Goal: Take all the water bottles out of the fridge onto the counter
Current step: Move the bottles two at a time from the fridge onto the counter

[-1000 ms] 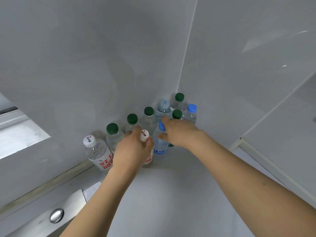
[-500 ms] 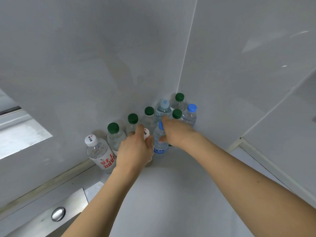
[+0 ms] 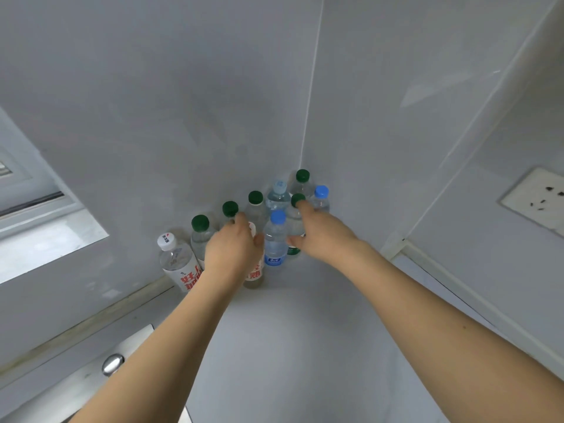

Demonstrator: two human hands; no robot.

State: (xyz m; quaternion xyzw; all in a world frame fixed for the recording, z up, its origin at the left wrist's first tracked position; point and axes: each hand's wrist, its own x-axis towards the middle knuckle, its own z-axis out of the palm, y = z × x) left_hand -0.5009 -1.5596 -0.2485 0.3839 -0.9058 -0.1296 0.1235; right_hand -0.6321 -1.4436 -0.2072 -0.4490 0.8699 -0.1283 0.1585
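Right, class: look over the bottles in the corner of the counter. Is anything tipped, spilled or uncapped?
Nothing stands out. The bottles stand upright and capped, clustered in the corner of the counter, with no spill visible. The left hand grips one red-labelled bottle, also upright.

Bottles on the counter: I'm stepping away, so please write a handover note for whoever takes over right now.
Left hand grips the red-labelled bottle, which stands on the counter.
Right hand is open, with its forefinger on the cap of a green-capped bottle, beside the blue-capped bottle.
Done: ten bottles stand clustered in the counter's corner.
Left: release the bottle. The fridge is out of view, so check it for more.
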